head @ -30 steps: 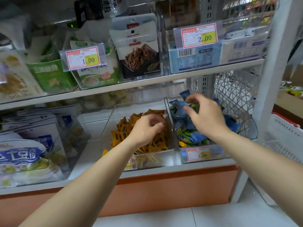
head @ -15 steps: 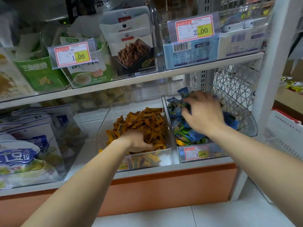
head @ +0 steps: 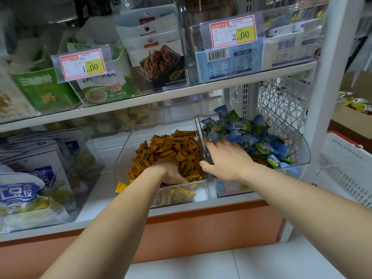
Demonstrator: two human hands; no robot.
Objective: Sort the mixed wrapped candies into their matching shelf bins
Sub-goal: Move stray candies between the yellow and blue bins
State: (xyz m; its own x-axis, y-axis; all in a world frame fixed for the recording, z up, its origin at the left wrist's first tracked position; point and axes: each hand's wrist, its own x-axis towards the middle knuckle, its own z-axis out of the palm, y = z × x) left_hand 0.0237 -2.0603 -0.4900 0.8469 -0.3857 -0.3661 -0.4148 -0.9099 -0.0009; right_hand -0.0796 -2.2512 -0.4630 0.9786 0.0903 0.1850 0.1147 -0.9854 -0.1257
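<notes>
Two clear bins stand side by side on the lower shelf. The left bin (head: 120, 164) holds a heap of orange wrapped candies (head: 171, 146). My left hand (head: 171, 173) is dug into the front of that heap, fingers hidden among the wrappers. The right bin (head: 302, 150) holds blue and green wrapped candies (head: 241, 129). My right hand (head: 227, 160) lies flat on them at the bin's left side. Its fingers are spread and its thumb is at the divider between the bins. One yellow candy (head: 120, 187) lies outside the left bin.
White and blue snack bags (head: 30, 178) fill a clear bin at the left. The upper shelf (head: 161, 97) carries snack packs and price tags close above the bins. A white upright post (head: 326, 97) and a white basket (head: 346, 174) stand at the right.
My left hand has dropped from the top of the orange heap into its front. My right hand has slid from the back of the blue pile toward the divider and flattened.
</notes>
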